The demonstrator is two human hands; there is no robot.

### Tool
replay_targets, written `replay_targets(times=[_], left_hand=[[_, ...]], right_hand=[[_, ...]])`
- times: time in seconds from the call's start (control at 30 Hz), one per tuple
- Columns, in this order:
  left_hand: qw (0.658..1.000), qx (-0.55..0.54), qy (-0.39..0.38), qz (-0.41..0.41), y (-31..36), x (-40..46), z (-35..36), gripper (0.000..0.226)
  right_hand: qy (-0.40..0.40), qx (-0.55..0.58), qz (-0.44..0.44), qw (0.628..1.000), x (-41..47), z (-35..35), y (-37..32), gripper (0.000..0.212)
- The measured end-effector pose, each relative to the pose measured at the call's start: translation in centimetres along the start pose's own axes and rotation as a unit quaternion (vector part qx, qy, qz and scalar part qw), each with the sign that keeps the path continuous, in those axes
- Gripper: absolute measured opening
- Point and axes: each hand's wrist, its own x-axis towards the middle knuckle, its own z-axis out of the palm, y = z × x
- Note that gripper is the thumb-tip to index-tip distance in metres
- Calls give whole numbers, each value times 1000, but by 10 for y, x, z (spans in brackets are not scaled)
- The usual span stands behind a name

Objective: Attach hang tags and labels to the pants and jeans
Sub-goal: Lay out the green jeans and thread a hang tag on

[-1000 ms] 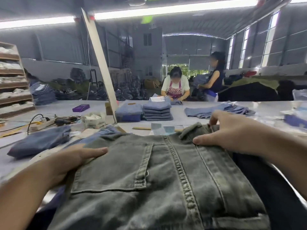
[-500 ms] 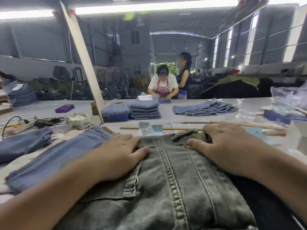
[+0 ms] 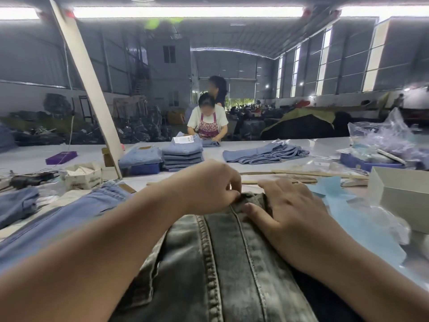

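Grey-green washed jeans [image 3: 222, 263] lie in front of me, back side up, waistband pointing away. My left hand [image 3: 206, 184] has its fingers curled and pinches the waistband edge near the centre seam. My right hand [image 3: 285, 210] lies flat on the jeans just right of that seam, fingers spread, thumb touching the waistband. A light blue pair of jeans [image 3: 60, 219] lies to the left, partly under my left forearm.
Light blue paper sheets [image 3: 348, 219] lie right of the jeans, a white box [image 3: 401, 196] beyond them. A small open carton [image 3: 81, 175], folded jeans stacks [image 3: 183, 156], wooden sticks [image 3: 313, 174] and a slanted post [image 3: 92, 94] stand further back. Two people work across the table.
My left hand moved from flat on the pocket area up to the waistband and now pinches it. My right hand slid slightly toward the centre seam. The view shifted to the right.
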Motion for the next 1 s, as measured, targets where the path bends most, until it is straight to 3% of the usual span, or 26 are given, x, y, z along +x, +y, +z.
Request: replay_targets(times=[0.1,0.23,0.4,0.6,0.7,0.83,0.93,1.0], left_hand=[[993,-110,37,-21,-13,-4,20,16],[958,-274,58,-65,-31,-7,37,21],[931,-350,34,-94,-42,-5,40,20],[939,-326,45,-96,-45,-6,45,27],[947,-298,86,-89,-43,-9,47,26],[967,-163,191,-51,-37,-17,51,20],[951,-72,295,-63,-33,-19,46,15],[945,-19,317,-81,-27,-22,39,13]], right_hand=[[55,8,-60,997,-3,3,-3,50],[90,37,-100,990,-2,6,-8,39],[92,87,-94,987,1,11,-4,40],[174,137,-44,974,-3,13,-5,19],[206,107,-73,970,-13,5,-7,17],[109,108,-100,983,-28,-10,-6,31],[45,145,-110,982,-34,-24,-13,48],[-8,135,-137,981,-36,-27,-26,49]])
